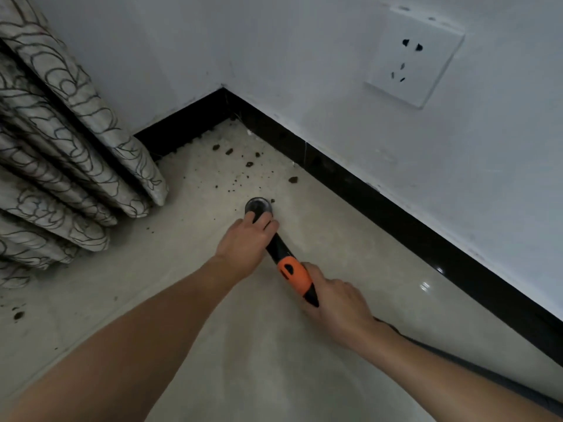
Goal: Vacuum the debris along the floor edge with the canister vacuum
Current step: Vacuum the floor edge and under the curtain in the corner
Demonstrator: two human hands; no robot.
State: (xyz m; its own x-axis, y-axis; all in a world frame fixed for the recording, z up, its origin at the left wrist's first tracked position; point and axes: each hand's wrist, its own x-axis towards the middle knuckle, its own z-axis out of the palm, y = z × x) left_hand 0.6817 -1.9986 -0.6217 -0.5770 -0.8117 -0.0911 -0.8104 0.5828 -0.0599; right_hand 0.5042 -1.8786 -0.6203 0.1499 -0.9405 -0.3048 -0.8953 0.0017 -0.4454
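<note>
Head view of a floor corner. The left hand (243, 239) curls its fingers round the black vacuum tube (275, 246) just behind the round nozzle mouth (259, 206), which sits low over the pale floor tile (195, 324). The right hand (338, 303) grips the orange handle (294, 274); the hose (475, 370) trails toward the lower right. Dark debris (229, 152) lies scattered between the nozzle mouth and the black baseboard (365, 184). Patterned curtain (61, 132) at left; wall socket (414, 56) above.

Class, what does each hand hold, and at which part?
Both hold the vacuum wand. The left hand grips it just behind the round nozzle mouth; the right hand grips the rear end of its orange handle.
</note>
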